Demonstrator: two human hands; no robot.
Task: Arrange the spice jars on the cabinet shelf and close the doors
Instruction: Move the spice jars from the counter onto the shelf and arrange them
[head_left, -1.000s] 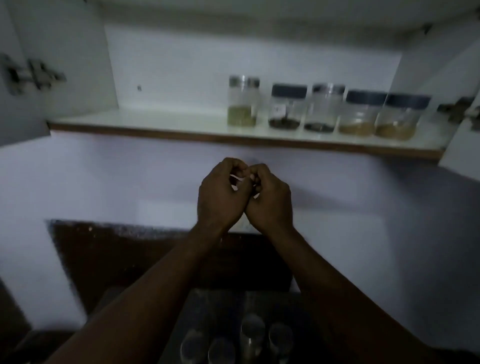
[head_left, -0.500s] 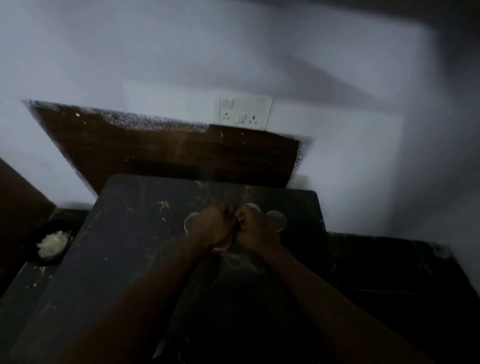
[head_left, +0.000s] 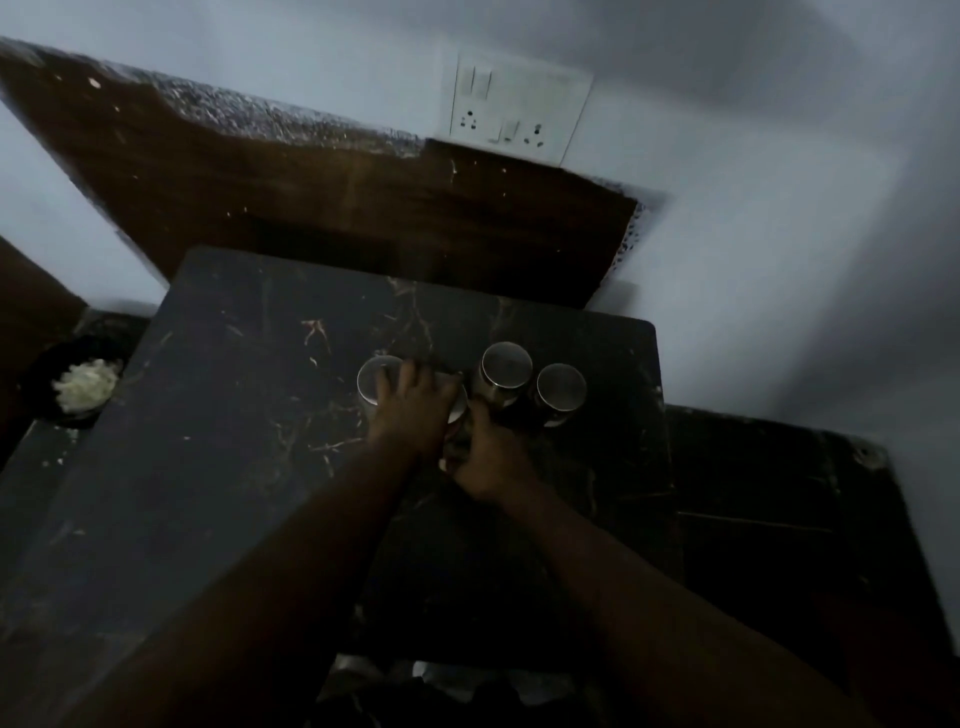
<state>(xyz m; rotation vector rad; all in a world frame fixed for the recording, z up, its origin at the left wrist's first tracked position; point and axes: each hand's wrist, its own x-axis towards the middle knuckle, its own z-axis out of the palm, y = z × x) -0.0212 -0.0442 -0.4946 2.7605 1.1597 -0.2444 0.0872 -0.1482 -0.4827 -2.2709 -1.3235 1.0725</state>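
Several glass spice jars with metal lids stand together on the dark marble counter (head_left: 234, 467). My left hand (head_left: 410, 410) lies over the lid of one spice jar (head_left: 457, 408), its fingers also reaching onto the leftmost jar (head_left: 371, 379). My right hand (head_left: 485, 457) wraps the near side of that same covered jar. Two more jars (head_left: 506, 366) (head_left: 561, 387) stand free just right of my hands. The cabinet shelf and its doors are out of view.
A white switch and socket plate (head_left: 514, 104) sits on the wall above a brown panel (head_left: 311, 197). A black bowl of white shreds (head_left: 83, 387) stands at the far left. A lower dark surface (head_left: 779, 519) adjoins the counter on the right.
My view dropped from the cabinet shelf to the counter. My hands came down from mid-air, parted, and settled on a jar among the group.
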